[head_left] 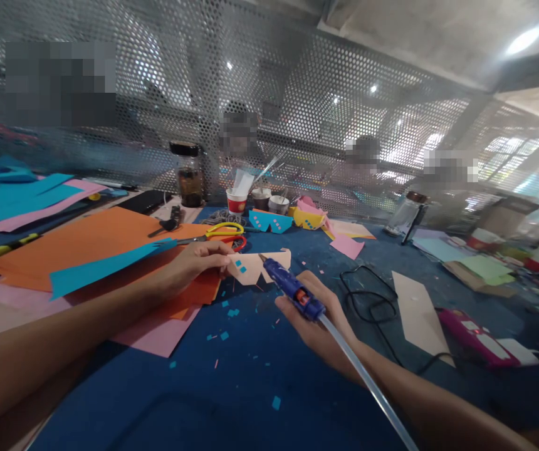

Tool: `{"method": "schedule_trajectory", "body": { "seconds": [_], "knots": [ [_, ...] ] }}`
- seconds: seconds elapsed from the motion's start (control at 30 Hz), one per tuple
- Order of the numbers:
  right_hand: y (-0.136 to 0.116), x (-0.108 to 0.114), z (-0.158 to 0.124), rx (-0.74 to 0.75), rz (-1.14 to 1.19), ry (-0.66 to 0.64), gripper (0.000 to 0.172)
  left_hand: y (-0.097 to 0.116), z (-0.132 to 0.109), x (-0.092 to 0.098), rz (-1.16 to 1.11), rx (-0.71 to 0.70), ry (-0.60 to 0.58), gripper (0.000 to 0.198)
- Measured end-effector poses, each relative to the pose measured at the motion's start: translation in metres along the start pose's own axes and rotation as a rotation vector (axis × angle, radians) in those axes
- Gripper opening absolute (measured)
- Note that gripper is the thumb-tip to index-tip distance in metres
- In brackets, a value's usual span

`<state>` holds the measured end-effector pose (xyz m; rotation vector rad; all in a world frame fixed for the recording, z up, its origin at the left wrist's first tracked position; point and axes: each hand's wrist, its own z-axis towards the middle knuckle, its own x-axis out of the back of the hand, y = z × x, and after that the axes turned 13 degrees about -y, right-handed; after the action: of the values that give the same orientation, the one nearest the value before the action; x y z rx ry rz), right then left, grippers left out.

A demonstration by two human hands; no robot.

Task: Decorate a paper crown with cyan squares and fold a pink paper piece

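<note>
Notched pale paper [253, 269] is pinched by the left hand [201, 258]; a plastic glue gun [293, 288] is clasped in the right hand [314, 338].
Mid-scene, the paper is held above the counter [232, 401]; moving room is edged by flat orange sheets [95, 238] left, looped cable [368, 292] right.

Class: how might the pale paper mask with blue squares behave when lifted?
The mask probably feels light, since it looks like thin paper. It seems fairly stiff, showing no obvious droop from the left hand. It might crease at its notched middle.
</note>
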<state>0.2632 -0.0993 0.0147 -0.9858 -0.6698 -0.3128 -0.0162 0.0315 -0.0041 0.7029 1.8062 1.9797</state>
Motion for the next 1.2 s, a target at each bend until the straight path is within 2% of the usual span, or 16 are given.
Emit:
{"method": "schedule_trajectory", "body": {
  "seconds": [0.13,0.27,0.47,0.8,0.97,1.2],
  "knots": [
    [-0.006,0.005,0.001,0.067,0.024,0.09,0.024,-0.005,0.004,0.002,-0.001,-0.005,0.015,0.026],
    [-0.011,0.008,0.0,0.069,0.073,0.078,0.022,-0.004,0.002,0.001,-0.003,-0.01,0.014,0.023],
    [-0.017,0.011,-0.003,-0.004,0.234,-0.109,0.027,0.004,-0.003,-0.002,-0.013,-0.015,0.002,0.022],
    [-0.01,0.015,-0.003,-0.133,0.26,-0.488,0.025,0.006,-0.003,-0.005,-0.045,-0.017,0.007,0.021],
    [-0.008,0.013,-0.005,-0.24,0.234,-0.527,0.027,0.011,-0.004,-0.006,-0.053,-0.011,0.0,0.022],
    [-0.009,0.013,-0.003,-0.122,0.092,-0.545,0.028,0.012,-0.004,-0.008,-0.068,-0.022,0.003,0.021]
  ]
}}
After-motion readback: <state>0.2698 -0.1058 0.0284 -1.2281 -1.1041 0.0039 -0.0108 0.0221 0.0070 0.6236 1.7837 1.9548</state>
